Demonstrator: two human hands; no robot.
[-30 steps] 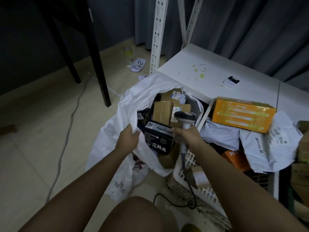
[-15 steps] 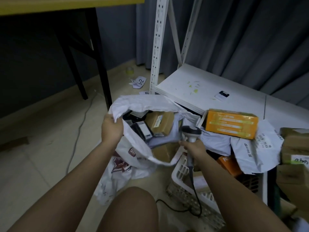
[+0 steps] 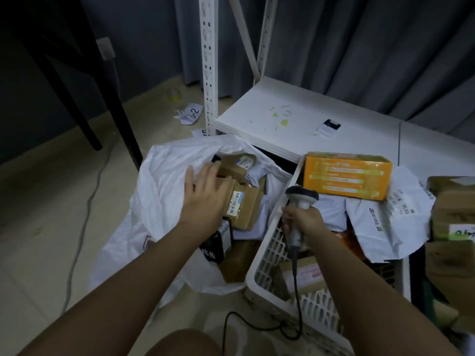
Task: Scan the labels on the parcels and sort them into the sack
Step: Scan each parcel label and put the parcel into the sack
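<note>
Your left hand (image 3: 205,199) released rim of white woven plastic sack (image 3: 164,181), lay flat, fingers straight, on brown cardboard parcels (image 3: 244,204) inside. Right hand (image 3: 303,222) kept gripping grey handheld scanner (image 3: 299,201) over white slotted basket (image 3: 267,255). Likely settling parcels; next scan waited.

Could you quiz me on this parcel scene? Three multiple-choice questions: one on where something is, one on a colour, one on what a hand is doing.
1. Where is the orange box?
A. in the sack
B. atop the parcels in the white basket
C. on the floor

2. What colour is the sack?
A. white
B. blue
C. black

3. What is the right hand doing?
A. hanging idle
B. lifting a box
C. gripping the scanner

Answers: 1 B, it lies above the basket's mailers. 2 A, its plastic is white. 3 C, fingers wrap the handle.
</note>
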